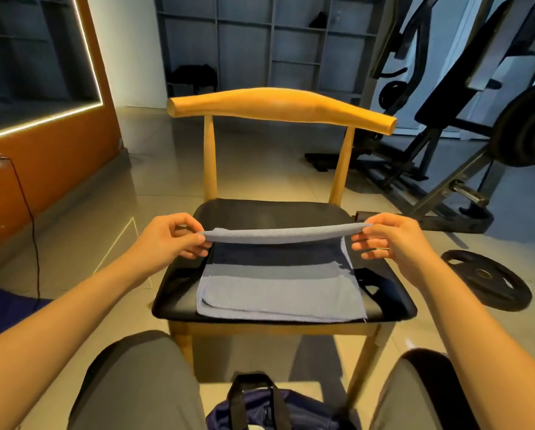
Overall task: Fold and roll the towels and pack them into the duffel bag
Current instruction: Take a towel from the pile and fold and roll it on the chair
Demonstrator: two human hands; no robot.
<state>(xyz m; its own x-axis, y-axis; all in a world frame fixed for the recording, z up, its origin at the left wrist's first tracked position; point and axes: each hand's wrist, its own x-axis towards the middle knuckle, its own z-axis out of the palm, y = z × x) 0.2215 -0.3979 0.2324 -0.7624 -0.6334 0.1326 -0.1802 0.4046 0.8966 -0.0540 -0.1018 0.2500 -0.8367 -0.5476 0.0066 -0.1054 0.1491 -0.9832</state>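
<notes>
A light blue towel [280, 293] lies on the black seat of a wooden chair [281, 107], its near part flat and folded double. Its far edge is lifted off the seat and stretched into a taut band. My left hand [173, 237] pinches the left end of that raised edge. My right hand [390, 240] pinches the right end. A dark blue duffel bag [272, 411] with black handles sits on the floor between my knees, at the bottom of the view, only partly visible.
A black weight plate [486, 283] lies on the floor right of the chair. Gym machines [446, 135] stand at the back right. An orange wall [49, 169] with a cable is on the left. Grey shelving lines the far wall.
</notes>
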